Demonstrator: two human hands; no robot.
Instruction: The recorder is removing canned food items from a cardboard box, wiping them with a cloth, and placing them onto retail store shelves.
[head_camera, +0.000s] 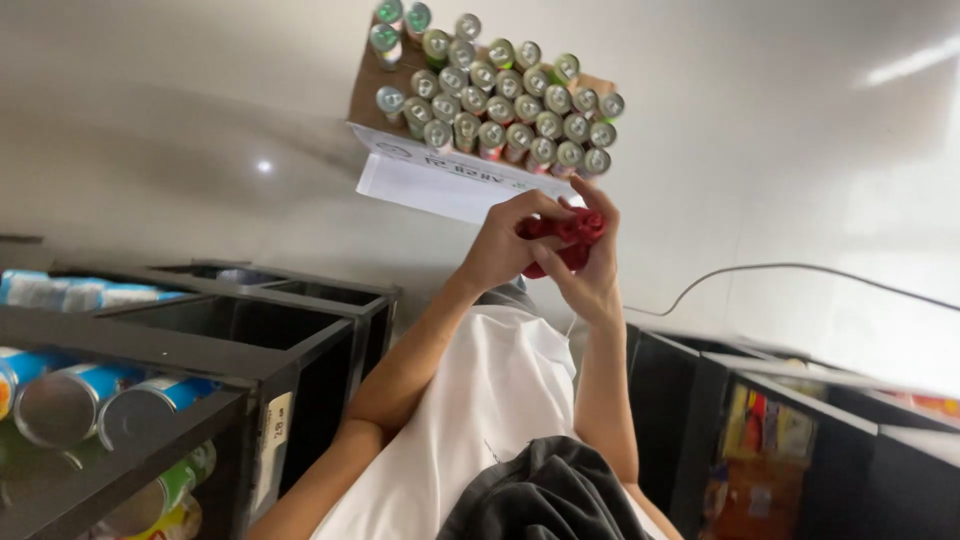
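Note:
Both my hands meet in front of me around a small red object (566, 236). My left hand (503, 247) grips its left side, fingers curled over the top. My right hand (594, 268) cups it from the right and below, fingers reaching up past it. What kind of object it is cannot be told, as the fingers cover much of it. Beyond my hands, an open cardboard box (368, 92) on the pale floor holds several upright cans (505, 104) with silver tops.
A black shelf rack (235, 375) at the left holds blue cans (70, 395) lying on their sides. Another dark shelf (770, 440) with colourful packets stands at the right. A thin cable (790, 268) runs across the floor. White paper (425, 188) lies by the box.

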